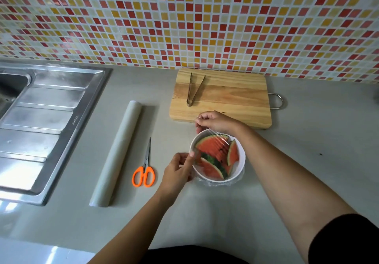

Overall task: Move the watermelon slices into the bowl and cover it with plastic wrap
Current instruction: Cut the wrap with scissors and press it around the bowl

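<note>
Plastic wrap (215, 140) is pinched at the bowl's (242, 161) nine o'clock by left hand (178, 169), twelve by right hand (215, 121); sink (51, 120) stamp unreadable.

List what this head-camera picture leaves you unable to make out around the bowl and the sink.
All in the head view:
- Far rim of the bowl: hidden by the right hand, so whether the plastic wrap seals there is unseen.
- Left rim: behind the left hand.
- Count of watermelon slices: they overlap under glare.
- Basin of the sink: cut off by the left edge.
</note>
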The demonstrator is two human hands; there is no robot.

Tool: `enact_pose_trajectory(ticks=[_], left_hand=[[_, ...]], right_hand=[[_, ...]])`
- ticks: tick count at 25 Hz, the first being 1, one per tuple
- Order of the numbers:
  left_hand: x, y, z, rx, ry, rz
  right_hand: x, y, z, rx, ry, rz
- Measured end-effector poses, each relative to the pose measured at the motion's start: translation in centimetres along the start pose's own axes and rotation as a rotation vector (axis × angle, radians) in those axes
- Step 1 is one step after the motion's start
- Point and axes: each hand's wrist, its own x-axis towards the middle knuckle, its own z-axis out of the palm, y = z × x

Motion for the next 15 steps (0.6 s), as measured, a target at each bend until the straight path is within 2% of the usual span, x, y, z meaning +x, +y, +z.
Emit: enact_pose_trajectory(ticks=[3, 11, 15], left_hand=[[-1.0, -0.8, -0.4, 0.038, -0.018, 0.069], [-1.6, -1.3, -1.5, -0.073, -0.036, 0.140], [-1.6, -1.8, -2.7, -0.148, -0.121, 0.090]], right_hand=[[0.0, -0.1, -0.1, 0.007, 0.008, 0.012], [0.3, 0.2, -0.3, -0.036, 0.072, -0.010], [0.3, 0.4, -0.4, -0.027, 0.116, -0.010]])
